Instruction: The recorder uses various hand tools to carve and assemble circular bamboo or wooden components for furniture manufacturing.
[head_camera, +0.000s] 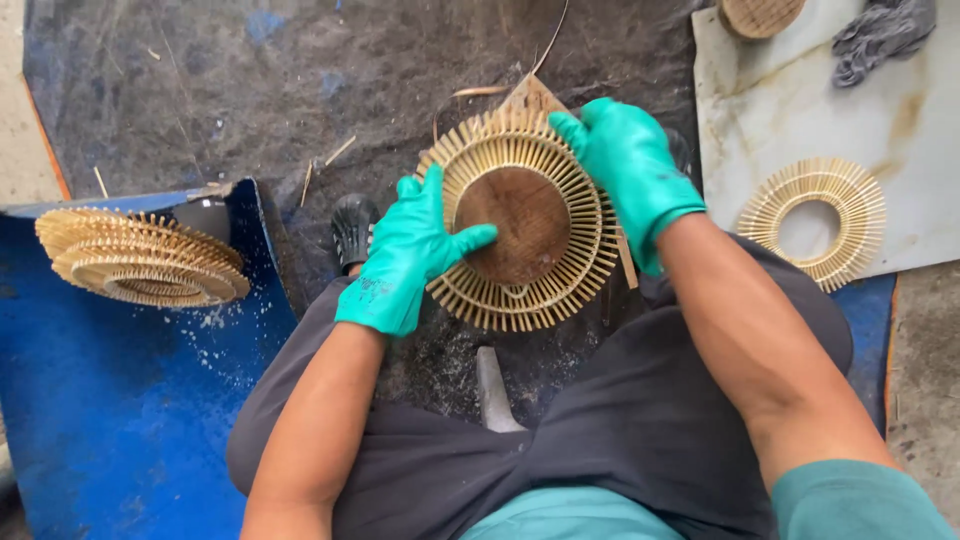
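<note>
I see the round bamboo-slat ring (520, 222) dead centre between my knees, propped on a wooden disc (515, 222) that fills its middle. It is a circle with no long axis; its slats fan out from the disc all round. My left hand (410, 255) sits on the ring's left rim, fingers spread flat over the slats and thumb lying across the disc's edge. My right hand (625, 170) lies on the far right rim, fingers curled over the outer slat ends, pressing rather than pinching as far as I can tell. Both hands touch it, left nearer to me, right farther, so the ring is held across a near-left to far-right diagonal. A stack of finished rings (140, 260) lies well apart to the left on a blue sheet (110, 420); a single open ring (815, 220) rests to the right on a pale board (760, 110).
</note>
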